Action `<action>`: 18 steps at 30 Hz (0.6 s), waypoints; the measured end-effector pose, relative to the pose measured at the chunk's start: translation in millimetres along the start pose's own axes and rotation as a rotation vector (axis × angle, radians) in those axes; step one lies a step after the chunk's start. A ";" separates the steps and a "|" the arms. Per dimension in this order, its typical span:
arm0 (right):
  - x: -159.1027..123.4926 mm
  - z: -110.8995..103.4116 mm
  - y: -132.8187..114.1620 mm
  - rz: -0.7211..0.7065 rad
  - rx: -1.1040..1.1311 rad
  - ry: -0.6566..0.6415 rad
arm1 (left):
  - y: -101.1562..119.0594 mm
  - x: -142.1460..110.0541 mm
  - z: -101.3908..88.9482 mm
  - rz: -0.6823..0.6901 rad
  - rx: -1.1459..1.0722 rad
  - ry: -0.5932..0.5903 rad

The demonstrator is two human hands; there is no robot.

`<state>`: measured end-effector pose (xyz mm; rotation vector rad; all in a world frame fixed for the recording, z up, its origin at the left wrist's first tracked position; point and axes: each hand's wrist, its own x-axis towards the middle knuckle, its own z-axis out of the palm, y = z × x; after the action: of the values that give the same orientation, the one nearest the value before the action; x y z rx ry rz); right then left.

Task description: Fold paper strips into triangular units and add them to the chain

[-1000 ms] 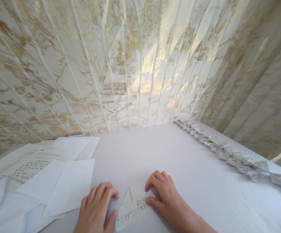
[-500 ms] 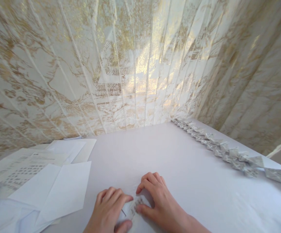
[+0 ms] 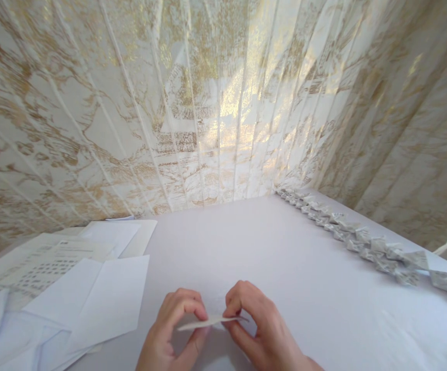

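Note:
At the near middle of the table, a small folded piece of paper (image 3: 214,320) is held up nearly edge-on. My left hand (image 3: 175,327) pinches it between thumb and forefinger, left of its middle. On the other side, the thumb and forefinger of my right hand (image 3: 260,324) are closed on the same paper, and its darker right end sticks out past those fingers. The paper's broad faces do not show from this angle.
White table (image 3: 223,242) under both hands. Loose sheets of paper (image 3: 109,304), some printed, overlap at the left. Rows of small folded paper pieces (image 3: 362,242) line the right edge. A patterned gold-and-white curtain (image 3: 177,103) hangs behind.
The folded paper lay flat on the table under my hands with its print showing; now it is lifted and turned edge-on. Both hands have gone from pressing to pinching it.

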<state>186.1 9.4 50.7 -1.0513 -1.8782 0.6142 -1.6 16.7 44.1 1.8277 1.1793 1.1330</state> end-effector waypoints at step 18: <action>7.2 -14.4 3.6 0.104 -0.456 -0.399 | -18.0 -2.9 -0.9 0.269 0.720 -0.266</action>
<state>198.2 17.6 58.4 -1.4025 -2.3968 0.4884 -9.1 20.6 27.9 2.6476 1.3042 0.5853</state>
